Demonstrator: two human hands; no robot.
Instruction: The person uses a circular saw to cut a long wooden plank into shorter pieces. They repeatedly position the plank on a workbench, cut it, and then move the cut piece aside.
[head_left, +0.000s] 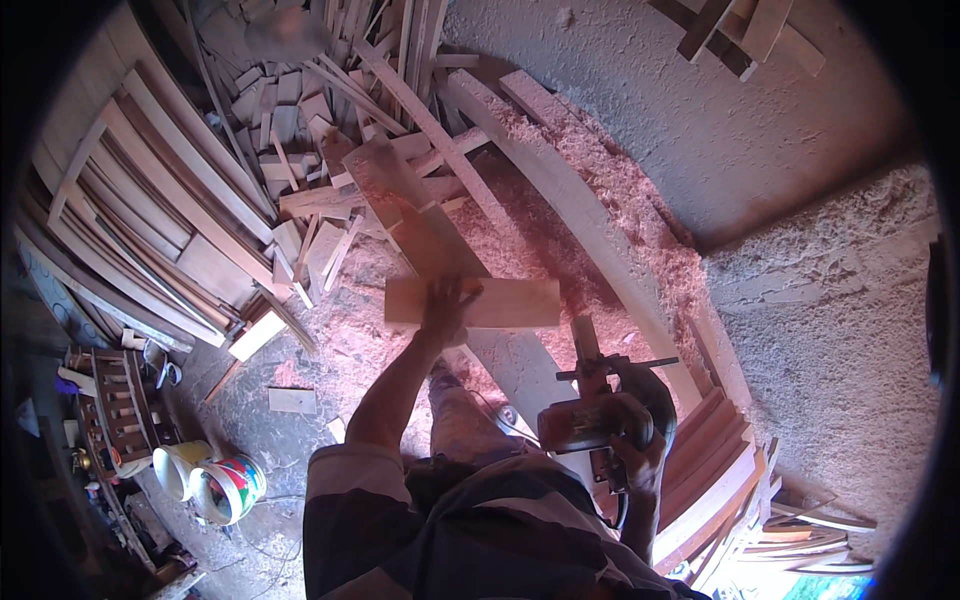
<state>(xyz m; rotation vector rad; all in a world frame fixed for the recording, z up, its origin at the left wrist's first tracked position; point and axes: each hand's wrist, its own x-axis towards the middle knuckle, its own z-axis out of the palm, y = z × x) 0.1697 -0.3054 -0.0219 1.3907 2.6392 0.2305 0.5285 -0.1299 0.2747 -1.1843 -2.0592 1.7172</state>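
Note:
My left hand (448, 310) grips a short, pale wooden board (515, 303) near its left half, fingers curled over the face. The board lies crosswise over a longer plank (430, 240) that runs away from me. On the right, my right hand (640, 440) is closed round a red and dark handheld power tool (580, 425), apparently an electric planer, with a thin bar across its front. The tool is to the right of the board, apart from it. Its underside is hidden.
Pink-lit shavings (640, 225) cover the floor around long beams (560, 180). Curved planks (170, 190) lean at the left, offcuts (285, 110) lie heaped beyond. Two buckets (228, 490) stand lower left; stacked boards (690, 470) flank my right arm. A wall (820, 300) bounds the right.

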